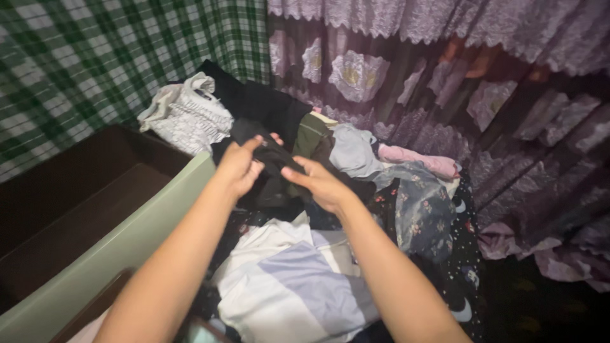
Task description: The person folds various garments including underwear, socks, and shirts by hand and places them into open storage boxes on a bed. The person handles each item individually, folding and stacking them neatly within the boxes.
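Note:
Both my hands grip one black garment over a heap of clothes. My left hand pinches its left side with thumb and fingers closed around the cloth. My right hand holds the right part, fingers curled into the fabric. The garment hangs dark and crumpled between them, its lower part merging with other dark clothes beneath.
A white patterned garment lies at the back left. A white and lilac cloth sits under my arms, a floral grey piece to the right. A pale green edge borders a dark brown drawer. Lace curtains hang behind.

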